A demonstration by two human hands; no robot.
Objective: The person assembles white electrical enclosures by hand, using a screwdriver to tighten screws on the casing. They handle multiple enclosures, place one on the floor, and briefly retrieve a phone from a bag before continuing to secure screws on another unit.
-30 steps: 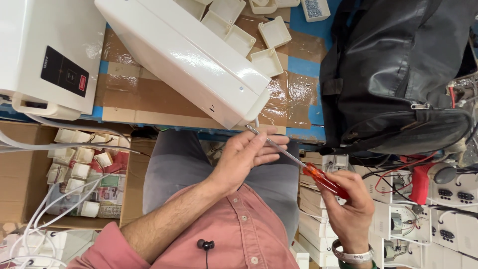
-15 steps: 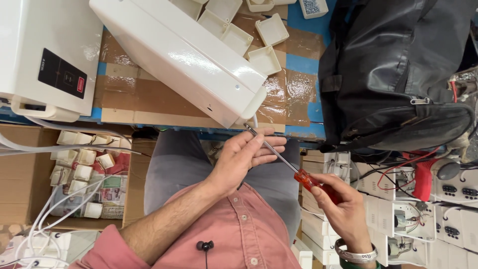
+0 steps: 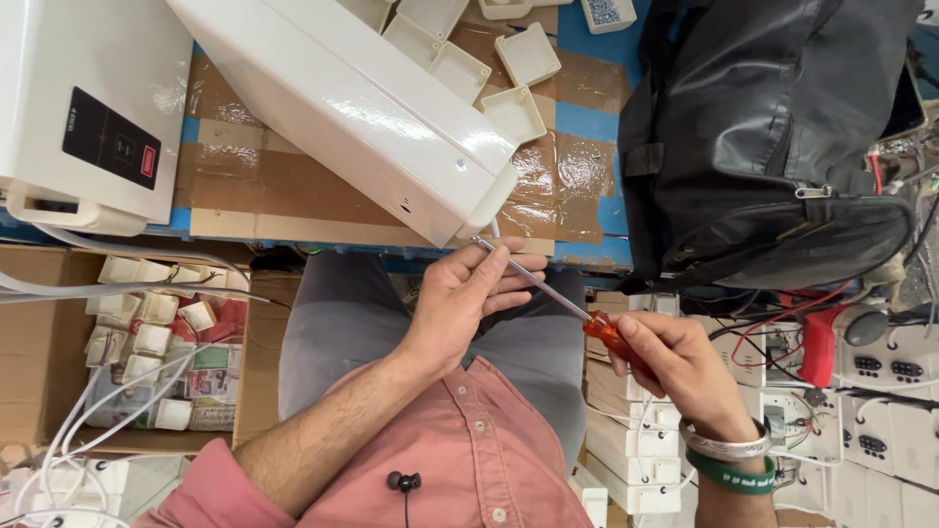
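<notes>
My right hand [image 3: 685,367], with bangles at the wrist, grips the red handle of a screwdriver [image 3: 608,335]. The thin metal shaft runs up and to the left. My left hand [image 3: 460,303] pinches that shaft near its tip, just under the lower corner of a long white plastic casing [image 3: 362,108]. The casing lies slanted on the taped cardboard table top [image 3: 284,186]. Both hands are above my lap in grey trousers.
A white device with a black panel [image 3: 78,108] sits at the left. Several small white box shells [image 3: 518,59] lie behind the casing. A black bag [image 3: 773,137] fills the right. A cardboard box of white parts [image 3: 147,332] and wired switch units [image 3: 880,391] stand below.
My right hand has shifted the screwdriver handle a little to the left and up. My left fingers have stayed on the shaft near the casing corner.
</notes>
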